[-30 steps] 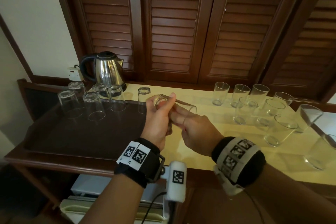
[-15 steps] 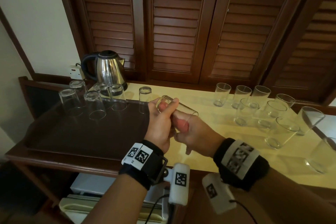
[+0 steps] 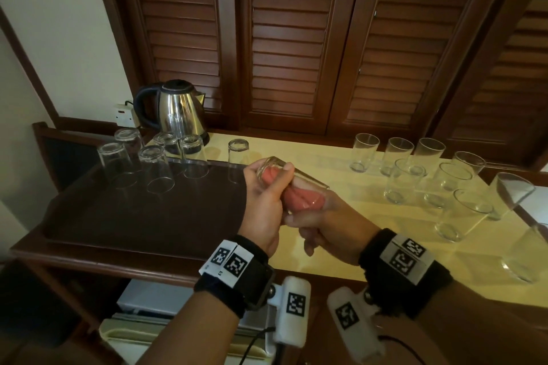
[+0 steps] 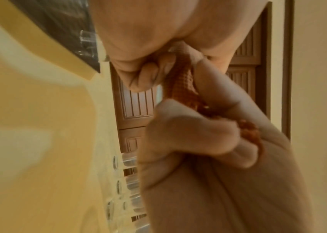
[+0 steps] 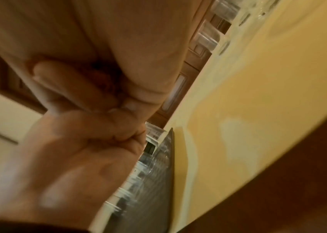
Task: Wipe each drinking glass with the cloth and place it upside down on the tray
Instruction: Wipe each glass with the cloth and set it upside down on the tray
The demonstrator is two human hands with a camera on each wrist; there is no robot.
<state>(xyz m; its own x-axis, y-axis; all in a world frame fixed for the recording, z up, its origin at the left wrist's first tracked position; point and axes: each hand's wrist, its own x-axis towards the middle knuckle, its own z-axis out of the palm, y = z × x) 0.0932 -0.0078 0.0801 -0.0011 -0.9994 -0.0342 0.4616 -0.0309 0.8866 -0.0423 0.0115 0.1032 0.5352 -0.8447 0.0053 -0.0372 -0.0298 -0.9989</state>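
Pink cloth is seen stuffed inside a tilted glass, which is gripped by the left hand while the right hand clamps the cloth, presumably to wipe the inside. Above the counter the glass is held, at 3 o'clock of the tray. Waffle weave is resolved only by the left wrist view.

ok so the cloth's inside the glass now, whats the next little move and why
Probably twist the cloth round inside the glass to wipe it. The left hand grips the glass on its side and the right hand has the cloth stuffed in, so turning comes before setting it upside down on the tray.
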